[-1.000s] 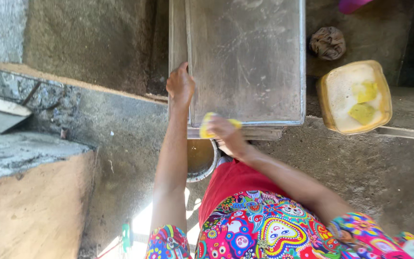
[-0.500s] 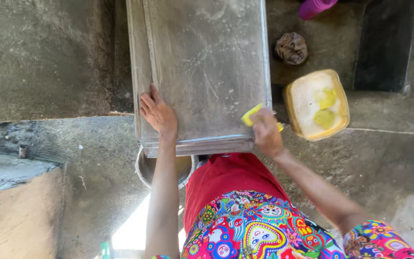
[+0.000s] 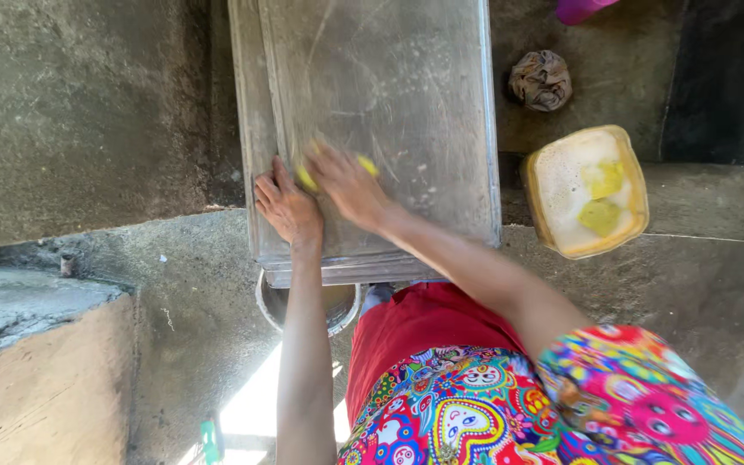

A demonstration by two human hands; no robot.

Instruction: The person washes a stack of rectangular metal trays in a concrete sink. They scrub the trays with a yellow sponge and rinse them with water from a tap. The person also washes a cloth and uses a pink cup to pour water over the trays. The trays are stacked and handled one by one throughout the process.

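Note:
A large rectangular metal tray point(image 3: 424, 95) lies in front of me, wet and scratched. My left hand point(image 3: 288, 205) presses flat on the tray's near left corner and steadies it. My right hand point(image 3: 346, 182) is closed on a yellow sponge point(image 3: 306, 177) and presses it on the tray just right of the left hand. The sponge shows only at the edges of the fingers.
A yellow tub point(image 3: 587, 191) of soapy water with two yellow sponges stands on the concrete floor to the right. A crumpled dark rag point(image 3: 541, 79) lies behind it. A round metal bowl point(image 3: 279, 303) sits under the tray's near edge. A concrete ledge point(image 3: 36, 362) is at the left.
My right hand has carried the sponge from the tray's right edge leftward, close to my left hand. The view has shifted, so the tray sits more to the middle.

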